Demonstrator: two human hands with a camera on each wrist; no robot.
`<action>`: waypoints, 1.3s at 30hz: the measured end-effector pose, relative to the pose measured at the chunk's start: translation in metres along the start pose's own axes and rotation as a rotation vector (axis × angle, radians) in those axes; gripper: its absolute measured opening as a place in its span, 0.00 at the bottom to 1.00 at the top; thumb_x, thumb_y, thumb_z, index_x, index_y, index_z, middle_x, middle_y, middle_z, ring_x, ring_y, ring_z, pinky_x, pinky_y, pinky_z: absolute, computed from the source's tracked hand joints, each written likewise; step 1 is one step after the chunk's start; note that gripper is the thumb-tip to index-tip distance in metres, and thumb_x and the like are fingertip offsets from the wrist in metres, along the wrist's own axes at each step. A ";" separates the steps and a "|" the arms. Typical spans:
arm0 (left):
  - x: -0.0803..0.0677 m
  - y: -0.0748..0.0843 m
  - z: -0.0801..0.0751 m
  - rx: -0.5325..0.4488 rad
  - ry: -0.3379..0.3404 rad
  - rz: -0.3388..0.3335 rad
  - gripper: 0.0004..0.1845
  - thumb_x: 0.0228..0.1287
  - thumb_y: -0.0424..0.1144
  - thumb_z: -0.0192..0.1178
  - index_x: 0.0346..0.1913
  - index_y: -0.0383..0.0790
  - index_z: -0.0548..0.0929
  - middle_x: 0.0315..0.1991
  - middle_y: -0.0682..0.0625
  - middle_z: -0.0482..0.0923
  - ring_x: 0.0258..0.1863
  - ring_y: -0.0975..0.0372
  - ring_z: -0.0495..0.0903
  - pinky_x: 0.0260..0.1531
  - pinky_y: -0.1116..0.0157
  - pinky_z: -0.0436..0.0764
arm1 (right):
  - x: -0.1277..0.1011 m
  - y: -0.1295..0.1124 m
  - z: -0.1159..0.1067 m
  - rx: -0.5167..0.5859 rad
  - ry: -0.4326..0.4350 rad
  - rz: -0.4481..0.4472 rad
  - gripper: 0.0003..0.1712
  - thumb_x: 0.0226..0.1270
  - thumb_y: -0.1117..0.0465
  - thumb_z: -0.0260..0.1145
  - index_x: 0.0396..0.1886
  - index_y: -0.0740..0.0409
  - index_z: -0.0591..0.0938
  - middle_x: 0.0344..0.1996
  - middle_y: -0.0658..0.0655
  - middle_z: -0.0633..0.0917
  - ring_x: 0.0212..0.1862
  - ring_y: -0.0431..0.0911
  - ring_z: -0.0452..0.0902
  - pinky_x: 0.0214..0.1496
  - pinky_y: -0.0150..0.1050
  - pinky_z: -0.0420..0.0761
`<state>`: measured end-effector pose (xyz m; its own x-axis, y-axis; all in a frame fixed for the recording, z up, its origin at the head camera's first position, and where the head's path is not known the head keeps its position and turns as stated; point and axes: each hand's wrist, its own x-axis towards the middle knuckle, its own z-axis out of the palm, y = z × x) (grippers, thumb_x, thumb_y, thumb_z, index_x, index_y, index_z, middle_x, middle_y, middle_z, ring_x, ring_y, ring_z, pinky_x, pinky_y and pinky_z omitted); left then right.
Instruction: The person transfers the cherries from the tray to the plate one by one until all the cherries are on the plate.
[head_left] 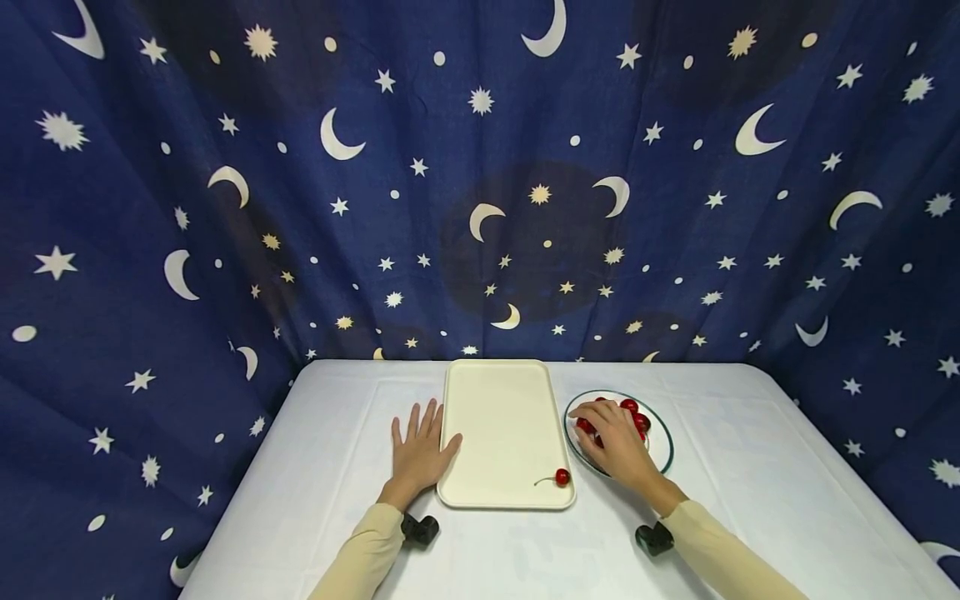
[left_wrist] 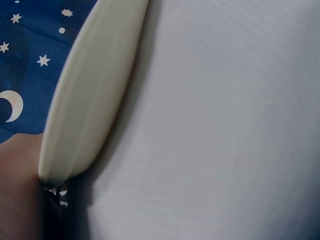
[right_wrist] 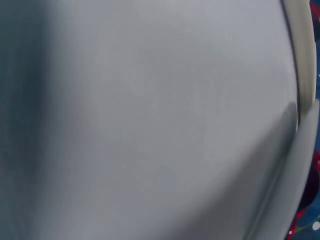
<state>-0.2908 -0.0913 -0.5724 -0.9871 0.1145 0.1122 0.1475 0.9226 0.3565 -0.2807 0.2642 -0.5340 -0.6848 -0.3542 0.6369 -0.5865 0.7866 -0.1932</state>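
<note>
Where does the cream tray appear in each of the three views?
Head: tray at table centre, between both hands.
Left wrist: its rim runs diagonally at upper left.
Right wrist: pale edge along the right side, blurred.
Shared landmark: white tablecloth.

The right hand (head_left: 617, 437) covered most cherries (head_left: 634, 413) on the plate (head_left: 664, 450), hiding any grasp. Both wrist views were blurred; the tray (left_wrist: 90, 100) ran past the frame's edge.
</note>
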 end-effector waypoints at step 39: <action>-0.002 -0.001 0.004 -0.006 0.037 0.006 0.42 0.76 0.67 0.41 0.83 0.46 0.55 0.85 0.50 0.50 0.86 0.48 0.44 0.80 0.37 0.37 | -0.010 -0.020 -0.001 0.117 -0.262 -0.198 0.12 0.55 0.44 0.79 0.37 0.38 0.88 0.38 0.37 0.86 0.50 0.38 0.75 0.59 0.48 0.73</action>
<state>-0.2897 -0.0913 -0.5765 -0.9832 0.1062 0.1485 0.1539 0.9196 0.3614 -0.2622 0.2528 -0.5356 -0.6320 -0.6238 0.4599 -0.7542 0.6317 -0.1796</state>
